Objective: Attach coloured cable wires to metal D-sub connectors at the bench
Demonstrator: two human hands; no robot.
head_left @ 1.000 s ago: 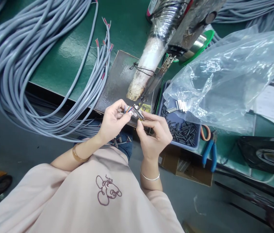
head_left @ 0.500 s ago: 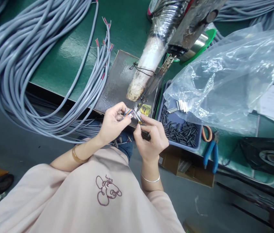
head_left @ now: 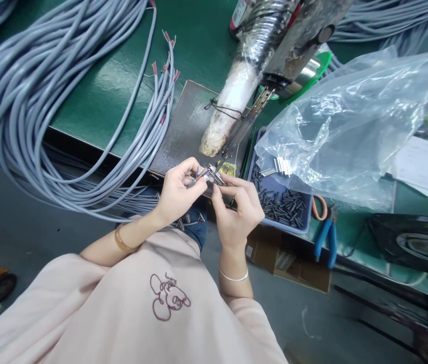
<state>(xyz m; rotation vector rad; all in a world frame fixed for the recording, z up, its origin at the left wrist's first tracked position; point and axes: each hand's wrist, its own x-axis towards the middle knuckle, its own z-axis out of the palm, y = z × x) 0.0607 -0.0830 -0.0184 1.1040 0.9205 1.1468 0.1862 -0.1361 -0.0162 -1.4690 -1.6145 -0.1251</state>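
Note:
My left hand [head_left: 183,189] pinches the coloured wires [head_left: 201,174] at the end of a cable, with thumb and forefinger closed on them. Opposite, my right hand [head_left: 239,207] grips a small metal multi-pin connector [head_left: 216,175] between thumb and fingers. The wires meet the connector's row of pins. Directly above the connector is the tip of a soldering iron [head_left: 247,121], clamped pointing down beside a plastic-wrapped tube [head_left: 223,111]. Under the hands lies a dark plate [head_left: 183,121] with a yellow label.
Bundles of grey cable [head_left: 20,101] with stripped ends lie at left. A blue tray [head_left: 304,226] of short black sleeves stands at right, near a clear plastic bag [head_left: 335,136], blue-handled pliers [head_left: 326,237] and a solder spool [head_left: 312,76]. A cardboard box [head_left: 304,275] sits below the table edge.
The connector has turned slightly and shifted up toward the iron's tip. My right fingers have closed in a little toward the left hand; the view has shifted slightly.

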